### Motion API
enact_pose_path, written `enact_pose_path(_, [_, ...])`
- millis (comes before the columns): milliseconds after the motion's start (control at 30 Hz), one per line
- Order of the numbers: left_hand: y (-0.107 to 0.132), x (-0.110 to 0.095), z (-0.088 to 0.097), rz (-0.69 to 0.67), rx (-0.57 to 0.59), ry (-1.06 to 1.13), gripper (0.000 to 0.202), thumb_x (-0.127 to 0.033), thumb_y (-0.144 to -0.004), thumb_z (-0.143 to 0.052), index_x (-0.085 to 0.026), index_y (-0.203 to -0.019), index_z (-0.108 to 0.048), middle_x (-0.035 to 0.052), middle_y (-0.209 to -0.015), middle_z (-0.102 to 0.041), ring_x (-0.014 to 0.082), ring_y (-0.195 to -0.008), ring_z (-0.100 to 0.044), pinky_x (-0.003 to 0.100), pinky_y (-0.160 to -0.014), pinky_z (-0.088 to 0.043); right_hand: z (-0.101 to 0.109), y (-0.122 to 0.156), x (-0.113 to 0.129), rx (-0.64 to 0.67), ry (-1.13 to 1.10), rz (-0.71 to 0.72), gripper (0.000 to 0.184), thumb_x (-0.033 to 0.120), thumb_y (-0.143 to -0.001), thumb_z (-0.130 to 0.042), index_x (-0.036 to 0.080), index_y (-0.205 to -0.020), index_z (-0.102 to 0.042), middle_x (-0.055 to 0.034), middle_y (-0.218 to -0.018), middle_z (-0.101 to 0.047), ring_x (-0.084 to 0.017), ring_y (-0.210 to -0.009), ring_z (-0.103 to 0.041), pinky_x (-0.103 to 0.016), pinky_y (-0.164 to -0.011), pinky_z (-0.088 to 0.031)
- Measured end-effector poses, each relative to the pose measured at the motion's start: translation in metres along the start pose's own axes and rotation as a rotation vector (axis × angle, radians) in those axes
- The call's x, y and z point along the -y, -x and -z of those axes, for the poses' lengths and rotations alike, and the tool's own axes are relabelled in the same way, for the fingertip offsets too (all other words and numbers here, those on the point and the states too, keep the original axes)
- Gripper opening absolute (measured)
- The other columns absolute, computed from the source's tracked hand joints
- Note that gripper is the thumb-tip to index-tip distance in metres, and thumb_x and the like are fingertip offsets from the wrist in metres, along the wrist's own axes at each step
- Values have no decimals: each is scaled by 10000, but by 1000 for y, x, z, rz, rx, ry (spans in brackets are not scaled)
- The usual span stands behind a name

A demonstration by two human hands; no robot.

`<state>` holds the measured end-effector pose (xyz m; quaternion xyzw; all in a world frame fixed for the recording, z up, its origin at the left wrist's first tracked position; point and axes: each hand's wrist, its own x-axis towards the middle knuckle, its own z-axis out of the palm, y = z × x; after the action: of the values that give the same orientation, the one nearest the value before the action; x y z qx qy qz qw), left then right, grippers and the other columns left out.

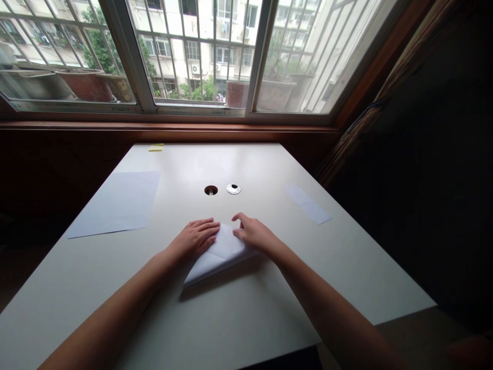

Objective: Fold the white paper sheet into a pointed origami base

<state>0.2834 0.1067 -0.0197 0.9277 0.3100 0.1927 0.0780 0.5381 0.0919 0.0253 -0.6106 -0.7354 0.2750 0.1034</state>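
Note:
A folded sheet of white paper [215,257] lies on the white table [239,318] in front of me, folded to a point at its far end. My left hand [196,237] lies flat on its left side, fingers stretched out and pressing down. My right hand [252,232] rests on its right side, fingers bent and pressed onto the fold near the tip. Neither hand lifts the paper.
A flat white sheet [117,203] lies at the left. A narrow paper strip [308,204] lies at the right. A cable hole [210,190] and its round cap [233,188] sit mid-table. A yellow note [156,147] lies by the far edge, under the window.

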Motion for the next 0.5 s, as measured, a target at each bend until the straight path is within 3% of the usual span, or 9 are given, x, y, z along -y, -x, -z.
enact_pose_path(500, [3,5,0,-22,-33,38,340,-255,-1005,-410,-235,-1310,-560,53,-1335,-627,219,-1323,-500,420,-1059,-432,-5,-7,-2,3,-32,4,357,374,-866,-589,282,-1208,-545,-30,-953,-672,-195,-853,-607,-255,-674,-379])
